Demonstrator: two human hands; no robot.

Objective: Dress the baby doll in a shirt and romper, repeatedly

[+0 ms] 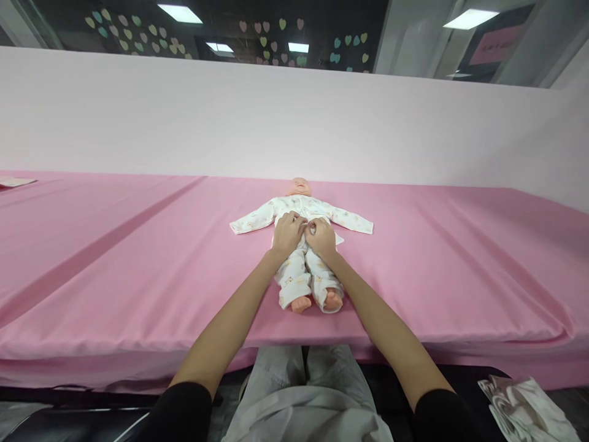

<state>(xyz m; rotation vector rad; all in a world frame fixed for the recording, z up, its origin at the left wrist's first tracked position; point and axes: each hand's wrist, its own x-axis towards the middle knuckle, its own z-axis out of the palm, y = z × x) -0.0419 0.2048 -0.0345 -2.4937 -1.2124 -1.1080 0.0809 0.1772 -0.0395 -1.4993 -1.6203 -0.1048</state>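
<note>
A baby doll [301, 186] lies on its back on the pink-covered table, head away from me and bare feet toward me. It wears a white printed baby top [261, 218] with its long sleeves spread flat to both sides, and matching baby pants [294, 276]. At the doll's waist, my left hand [288, 231] is closed, its fingertips pinching the white cloth. Close beside it my right hand [321, 236] is also closed, thumb and fingers pinched on the cloth. The exact bit of fabric between the fingertips is mostly hidden.
Pink cloth [138, 264] with several creases covers the wide table. Behind it rises a white partition [294, 123]. A folded pale cloth [16, 182] lies at the far left. Crumpled fabric [529, 408] rests on a dark seat at the lower right.
</note>
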